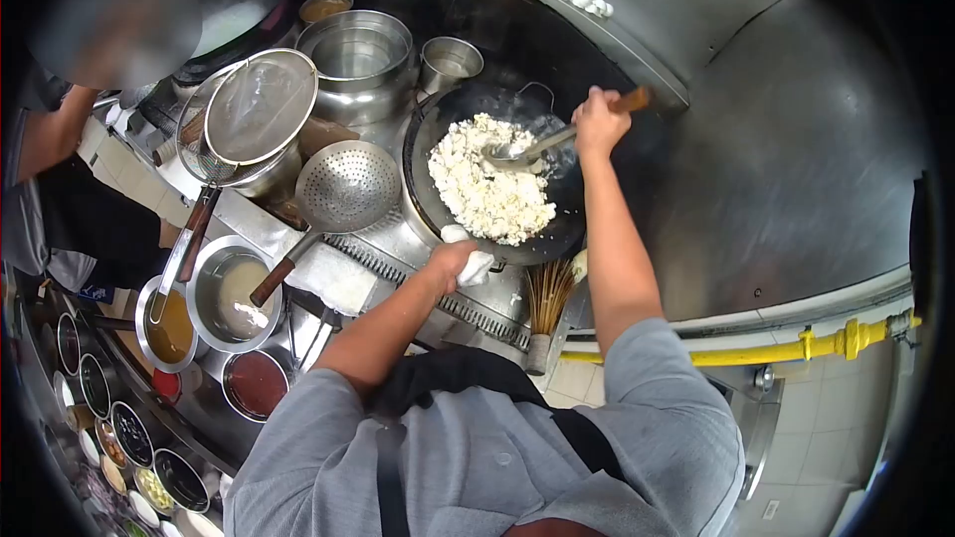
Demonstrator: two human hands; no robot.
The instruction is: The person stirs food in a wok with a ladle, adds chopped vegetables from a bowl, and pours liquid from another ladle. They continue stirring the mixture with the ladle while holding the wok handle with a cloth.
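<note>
A dark wok (428, 194) sits on the stove in front of me, holding a heap of white, clumpy, rice-like food (477, 189). My right hand (602, 124) is closed around the handle of a wok ladle (550, 142), whose wooden end sticks out past the fist. The ladle's metal head rests in the food, partly hidden by it. At the wok's near rim, my left hand (453, 264) grips a folded white cloth (475, 268) pressed against the edge. Just right of the cloth stands a bamboo wok brush (548, 298).
Left of the wok lie a perforated skimmer (348, 187) and mesh strainers (261, 106). Behind them stand a large metal pot (356, 50) and a small pot (451, 62). Bowls of sauce (256, 383) are nearer. A co-worker's arm (60, 129) works far left; a yellow pipe (736, 350) runs right.
</note>
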